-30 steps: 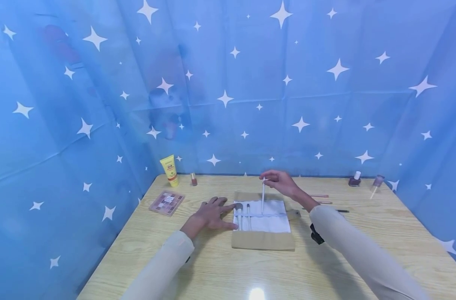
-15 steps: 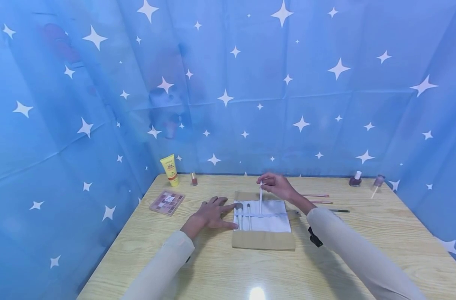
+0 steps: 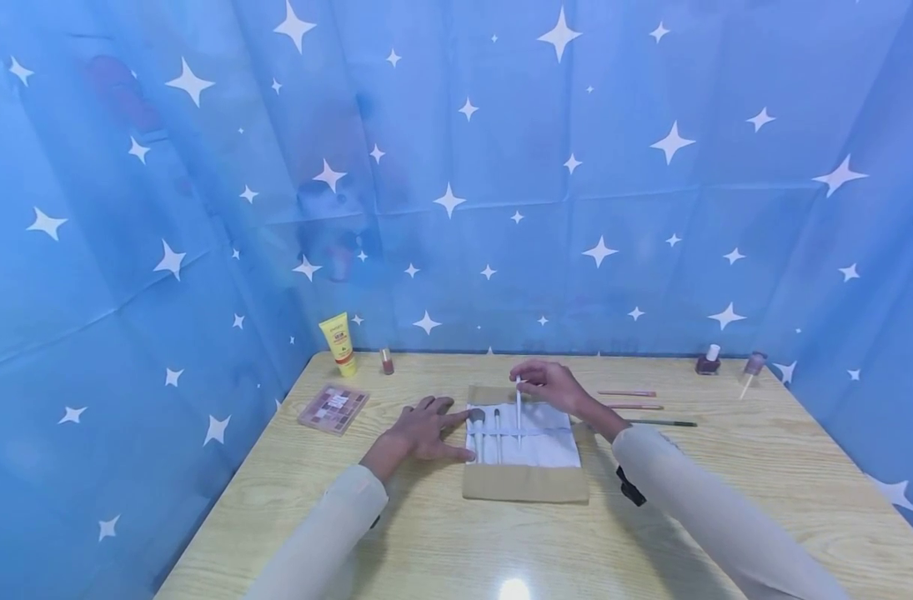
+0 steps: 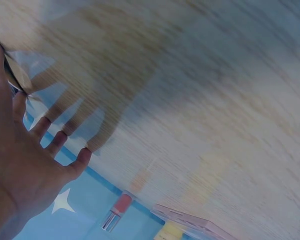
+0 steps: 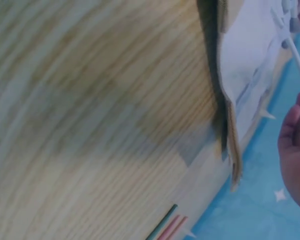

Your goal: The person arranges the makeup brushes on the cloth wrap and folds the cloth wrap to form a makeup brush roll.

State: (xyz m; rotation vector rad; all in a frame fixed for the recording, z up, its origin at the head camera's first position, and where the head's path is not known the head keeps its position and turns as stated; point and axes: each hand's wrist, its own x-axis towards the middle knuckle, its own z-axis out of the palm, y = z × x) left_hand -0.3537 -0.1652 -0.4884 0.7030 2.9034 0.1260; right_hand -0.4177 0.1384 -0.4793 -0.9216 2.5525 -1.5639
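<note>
A tan makeup brush roll with a white lining lies unrolled at mid-table. Two brushes sit side by side in its left part: a fluffy makeup brush and a thinner one. My right hand pinches the top of a slim white-handled makeup brush and holds it nearly upright, its lower end at the lining's strap. The same brush handle shows in the right wrist view. My left hand rests at the roll's left edge with spread fingers, seen from the side in the left wrist view.
To the right lie two pink brushes and a dark one. An eyeshadow palette, a yellow tube and a small lip gloss are at the left. A nail polish bottle and a purple-capped item stand back right.
My right hand has moved slightly left and down, bringing the white-handled brush lower into the roll. The left hand has stayed in place.
</note>
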